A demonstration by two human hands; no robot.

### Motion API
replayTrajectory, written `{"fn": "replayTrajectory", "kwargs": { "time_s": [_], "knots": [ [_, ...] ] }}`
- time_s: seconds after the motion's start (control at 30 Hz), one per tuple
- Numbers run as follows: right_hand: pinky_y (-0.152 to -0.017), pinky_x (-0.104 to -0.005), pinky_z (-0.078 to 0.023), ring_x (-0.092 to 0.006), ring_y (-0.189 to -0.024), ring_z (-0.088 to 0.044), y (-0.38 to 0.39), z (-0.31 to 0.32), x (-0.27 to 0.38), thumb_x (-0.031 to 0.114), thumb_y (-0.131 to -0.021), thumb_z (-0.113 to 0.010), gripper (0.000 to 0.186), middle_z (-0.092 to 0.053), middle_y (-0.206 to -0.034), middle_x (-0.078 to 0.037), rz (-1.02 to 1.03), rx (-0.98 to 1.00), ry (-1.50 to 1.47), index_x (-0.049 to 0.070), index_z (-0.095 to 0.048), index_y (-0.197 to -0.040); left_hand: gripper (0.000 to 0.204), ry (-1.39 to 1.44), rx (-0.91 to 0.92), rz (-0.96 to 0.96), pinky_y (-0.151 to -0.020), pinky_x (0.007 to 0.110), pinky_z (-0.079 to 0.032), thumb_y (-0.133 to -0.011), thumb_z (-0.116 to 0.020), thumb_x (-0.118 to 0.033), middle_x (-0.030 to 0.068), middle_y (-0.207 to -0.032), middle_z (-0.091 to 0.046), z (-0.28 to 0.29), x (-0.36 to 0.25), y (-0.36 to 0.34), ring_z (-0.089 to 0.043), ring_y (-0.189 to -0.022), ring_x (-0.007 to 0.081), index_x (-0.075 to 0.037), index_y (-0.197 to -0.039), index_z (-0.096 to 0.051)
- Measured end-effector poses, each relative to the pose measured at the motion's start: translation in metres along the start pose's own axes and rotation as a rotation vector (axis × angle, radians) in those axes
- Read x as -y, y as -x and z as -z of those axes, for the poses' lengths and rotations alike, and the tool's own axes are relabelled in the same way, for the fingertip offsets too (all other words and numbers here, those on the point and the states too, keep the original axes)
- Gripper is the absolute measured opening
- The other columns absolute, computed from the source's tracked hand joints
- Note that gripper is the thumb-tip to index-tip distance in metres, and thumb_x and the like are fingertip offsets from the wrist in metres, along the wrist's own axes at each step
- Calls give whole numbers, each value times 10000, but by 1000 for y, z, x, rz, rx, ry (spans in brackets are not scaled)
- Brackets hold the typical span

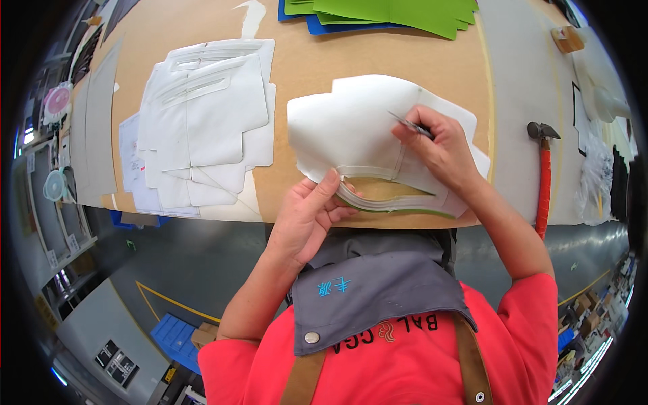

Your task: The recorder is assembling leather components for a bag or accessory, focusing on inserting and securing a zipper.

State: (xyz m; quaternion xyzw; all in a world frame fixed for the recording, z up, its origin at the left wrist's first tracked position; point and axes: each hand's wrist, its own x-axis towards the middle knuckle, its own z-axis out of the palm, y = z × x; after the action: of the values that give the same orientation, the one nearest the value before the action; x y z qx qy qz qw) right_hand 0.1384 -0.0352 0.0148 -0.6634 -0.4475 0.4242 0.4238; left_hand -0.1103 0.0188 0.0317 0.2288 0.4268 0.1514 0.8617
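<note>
A white cut panel (358, 128) with a stepped outline lies at the near edge of the table, its near part lifted and bent. A long slit-like opening runs along that part, and green shows on the lifted edge. My left hand (312, 210) pinches the panel at the left end of the opening, thumb on top. Over the panel's right side, my right hand (442, 145) grips a slim pointed tool (406, 122) with a metal tip and dark handle. Its tip points up and left above the white surface; whether it touches cannot be told.
Several similar white panels (219, 128) lie in a loose pile on the left. Green sheets (398, 15) rest over blue ones (317, 27) at the far edge. On the right are a red-handled hammer (544, 172), a clear plastic bag (594, 182) and a wooden block (567, 39).
</note>
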Motion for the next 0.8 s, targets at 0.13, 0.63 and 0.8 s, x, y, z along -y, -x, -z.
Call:
{"fn": "replayTrajectory", "kwargs": {
  "time_s": [0.13,0.63,0.8],
  "knots": [
    [-601,-262,-380,-68,-684,-440,-20,3,8,323,-994,-700,308,-521,-724,40,-7,71,-75,29,-657,-913,317,69,82,-47,-893,341,-577,-1075,-567,-325,61,-1104,-723,-9,7,4,-695,-1069,181,-43,-1195,-648],
    [-617,-176,-360,-7,-702,-443,84,-9,59,312,-1099,-518,273,-624,-900,17,-606,211,-679,62,-565,-1196,288,-27,58,-181,-950,374,-545,-1053,-619,-244,125,-1193,-712,-12,21,-1,-671,-1118,208,-26,-1240,-644],
    [-481,-183,-235,8,-560,-321,78,-7,55,284,-1091,-531,211,-635,-857,8,-559,236,-574,92,-577,-1166,298,-60,74,-212,-1000,392,-561,-1066,-583,-247,156,-1206,-706,-14,21,1,-682,-1149,246,-22,-1256,-630]
  ]
}}
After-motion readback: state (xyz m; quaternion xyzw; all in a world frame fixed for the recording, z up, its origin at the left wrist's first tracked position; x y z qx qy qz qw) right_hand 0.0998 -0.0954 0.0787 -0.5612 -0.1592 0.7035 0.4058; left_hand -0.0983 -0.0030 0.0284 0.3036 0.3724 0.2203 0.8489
